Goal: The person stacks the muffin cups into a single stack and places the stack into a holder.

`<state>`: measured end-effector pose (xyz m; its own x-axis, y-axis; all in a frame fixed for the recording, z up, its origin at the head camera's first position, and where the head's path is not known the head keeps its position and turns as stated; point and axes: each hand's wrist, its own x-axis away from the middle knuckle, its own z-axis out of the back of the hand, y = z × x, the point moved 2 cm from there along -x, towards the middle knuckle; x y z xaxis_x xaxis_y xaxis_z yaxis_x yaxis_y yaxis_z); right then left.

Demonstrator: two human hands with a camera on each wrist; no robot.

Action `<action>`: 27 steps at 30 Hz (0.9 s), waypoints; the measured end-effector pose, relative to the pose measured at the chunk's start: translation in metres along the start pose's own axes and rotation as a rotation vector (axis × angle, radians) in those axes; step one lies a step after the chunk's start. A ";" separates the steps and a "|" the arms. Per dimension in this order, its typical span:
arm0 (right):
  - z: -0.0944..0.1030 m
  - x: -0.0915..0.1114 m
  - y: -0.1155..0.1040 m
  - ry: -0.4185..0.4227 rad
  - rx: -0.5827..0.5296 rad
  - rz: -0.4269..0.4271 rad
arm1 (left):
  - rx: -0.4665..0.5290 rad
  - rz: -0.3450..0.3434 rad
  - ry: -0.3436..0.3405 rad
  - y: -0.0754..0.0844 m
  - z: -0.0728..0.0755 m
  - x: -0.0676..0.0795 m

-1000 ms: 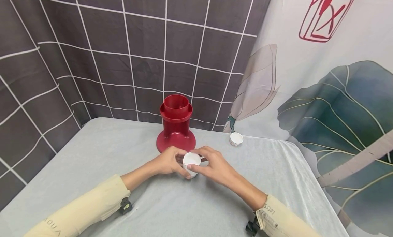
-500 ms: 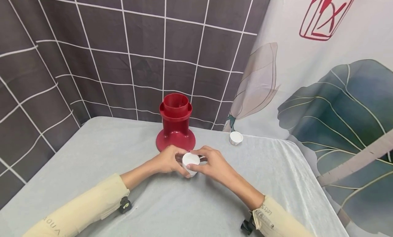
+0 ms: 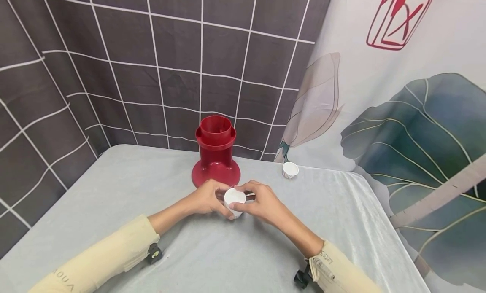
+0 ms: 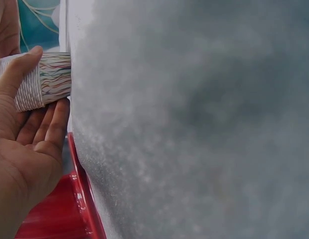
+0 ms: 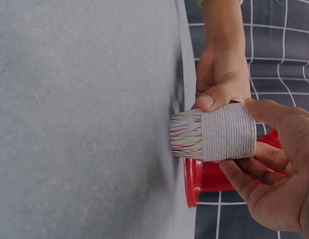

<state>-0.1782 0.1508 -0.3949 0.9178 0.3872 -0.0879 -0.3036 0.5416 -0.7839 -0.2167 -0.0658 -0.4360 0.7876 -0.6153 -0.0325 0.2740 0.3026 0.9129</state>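
Note:
A stack of nested white paper baking cups (image 3: pixel 234 196) stands upright close over the cloth, between both hands. In the right wrist view the stack (image 5: pixel 227 132) shows many layered rims and a side printed with thin coloured lines. My left hand (image 3: pixel 208 197) holds it from the left, thumb on the near side and fingers beneath in the left wrist view. My right hand (image 3: pixel 263 203) grips the rim end from the right between thumb and fingers. Just behind the hands stands a red plastic stand (image 3: pixel 215 158), a collared open tube on a round base.
A separate white paper baking cup (image 3: pixel 290 170) sits near the back edge of the table, to the right. Pale grey cloth (image 3: pixel 152 183) covers the table. A dark gridded curtain (image 3: pixel 174 86) hangs behind, with a leaf-printed curtain (image 3: pixel 379 137) at the right.
Both hands keep their hold on the stack in the same place. The right forearm has shifted slightly to the left. The head view has moved a little.

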 end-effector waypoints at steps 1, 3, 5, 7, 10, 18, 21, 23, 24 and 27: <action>0.000 0.000 0.001 -0.002 -0.001 0.004 | 0.000 0.000 0.000 0.000 0.000 0.000; -0.001 -0.001 0.002 -0.002 -0.003 0.008 | -0.006 -0.004 0.000 0.000 0.001 0.000; -0.001 -0.001 0.003 0.000 -0.008 0.011 | -0.011 -0.008 0.000 0.000 0.001 0.000; 0.000 -0.001 0.003 0.002 -0.013 0.008 | -0.018 -0.008 0.002 0.001 0.001 0.000; 0.000 -0.001 0.003 0.005 -0.017 0.008 | -0.017 -0.003 -0.001 0.002 0.001 0.000; -0.001 -0.003 0.004 0.003 -0.032 0.016 | 0.009 -0.002 -0.005 -0.001 0.003 0.000; 0.001 -0.003 0.005 0.000 -0.048 -0.002 | 0.021 0.003 -0.011 -0.001 0.001 0.001; 0.002 -0.003 0.006 -0.006 -0.052 -0.007 | 0.032 0.011 -0.017 -0.001 0.000 0.001; 0.003 -0.003 0.006 -0.007 -0.052 -0.010 | 0.035 0.013 -0.018 -0.001 -0.001 0.000; 0.006 -0.004 0.007 -0.023 -0.039 0.006 | 0.035 0.019 -0.012 -0.001 0.000 -0.001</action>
<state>-0.1856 0.1575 -0.3958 0.9097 0.4078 -0.0787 -0.2983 0.5097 -0.8070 -0.2176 -0.0656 -0.4370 0.7855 -0.6187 -0.0098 0.2391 0.2888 0.9271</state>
